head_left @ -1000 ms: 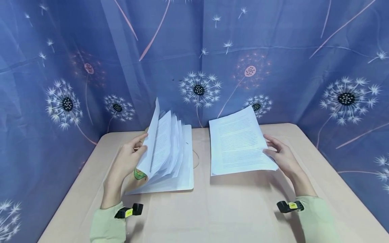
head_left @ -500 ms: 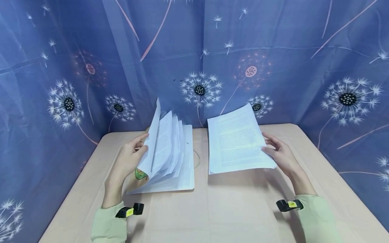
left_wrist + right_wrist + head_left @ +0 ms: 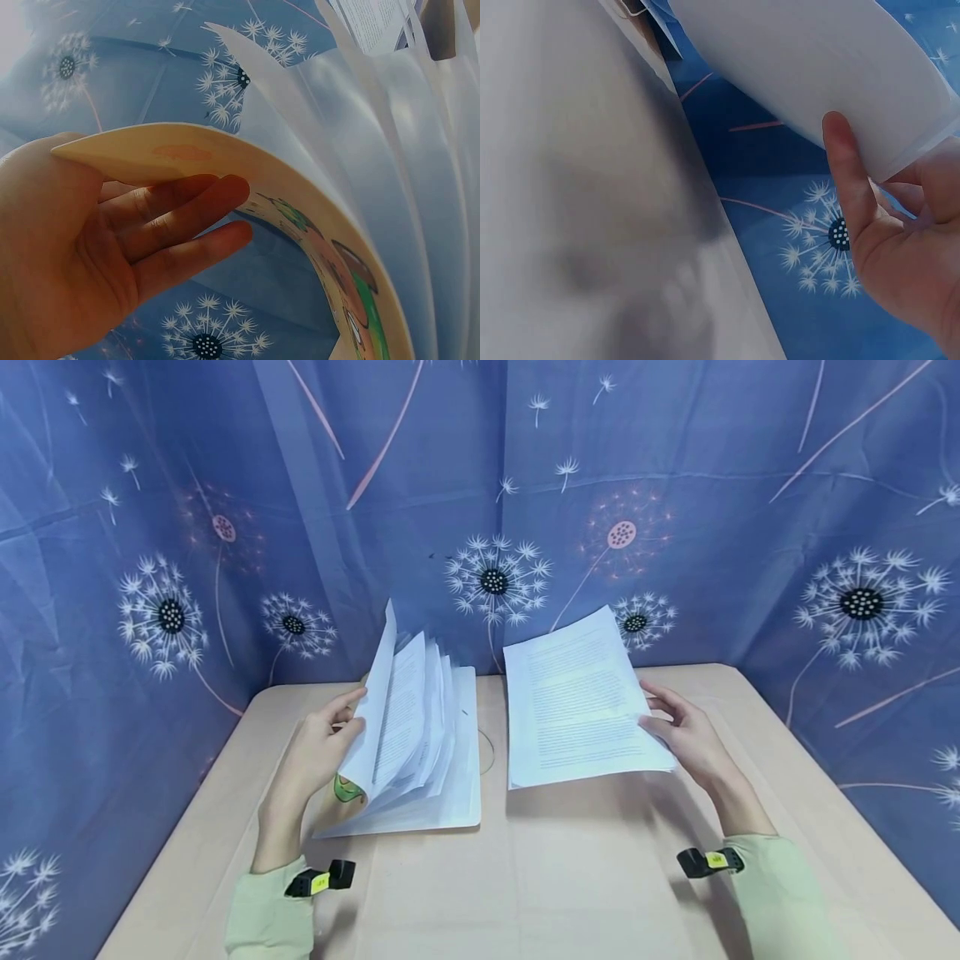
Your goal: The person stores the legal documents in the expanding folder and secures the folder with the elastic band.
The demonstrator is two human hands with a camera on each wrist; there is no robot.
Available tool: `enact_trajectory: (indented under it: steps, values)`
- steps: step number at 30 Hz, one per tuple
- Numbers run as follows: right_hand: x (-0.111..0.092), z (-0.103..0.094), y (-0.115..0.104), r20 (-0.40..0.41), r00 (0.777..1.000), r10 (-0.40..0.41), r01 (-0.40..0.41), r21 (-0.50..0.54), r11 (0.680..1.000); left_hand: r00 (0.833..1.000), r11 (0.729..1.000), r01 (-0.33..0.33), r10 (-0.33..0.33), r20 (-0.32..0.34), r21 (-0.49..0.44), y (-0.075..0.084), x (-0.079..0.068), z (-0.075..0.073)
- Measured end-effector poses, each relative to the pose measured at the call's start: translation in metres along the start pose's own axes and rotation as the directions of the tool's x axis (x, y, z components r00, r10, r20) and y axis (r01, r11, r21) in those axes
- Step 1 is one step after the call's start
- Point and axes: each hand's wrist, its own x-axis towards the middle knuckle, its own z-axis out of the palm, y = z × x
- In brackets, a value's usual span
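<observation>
On the left of the table stands an open folder (image 3: 459,806) with clear sleeves holding printed pages, fanned partly upright. My left hand (image 3: 311,756) pinches its raised front cover between thumb and fingers. In the left wrist view the cover (image 3: 180,142) curves over the fingers, and a colourful cartoon print shows on its outer face. To the right, my right hand (image 3: 693,747) pinches several printed sheets (image 3: 573,702) by their right edge. They are tilted up above the table, text facing me. From the right wrist view the sheets' blank underside (image 3: 817,67) bends over the thumb.
A pale cloth-covered table (image 3: 510,893) lies beneath both hands. Blue curtains (image 3: 420,552) with dandelion prints enclose its back and sides. A thin cord loop (image 3: 491,752) sticks out from the folder's right edge. Each wrist wears a black camera band (image 3: 708,862).
My right hand has shifted slightly left with the sheets, bringing them nearer the folder and raising their top edge. The left hand and the folder have stayed nearly still.
</observation>
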Motion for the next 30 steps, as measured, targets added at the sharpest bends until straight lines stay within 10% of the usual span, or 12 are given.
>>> enact_trajectory:
  steps: [30]
  values:
    - [0.021, 0.046, -0.009, 0.059, 0.998, -0.010, 0.013, -0.047, 0.999, 1.000, 1.000, 0.004, -0.004, 0.012, -0.014, 0.001, -0.002, -0.003]
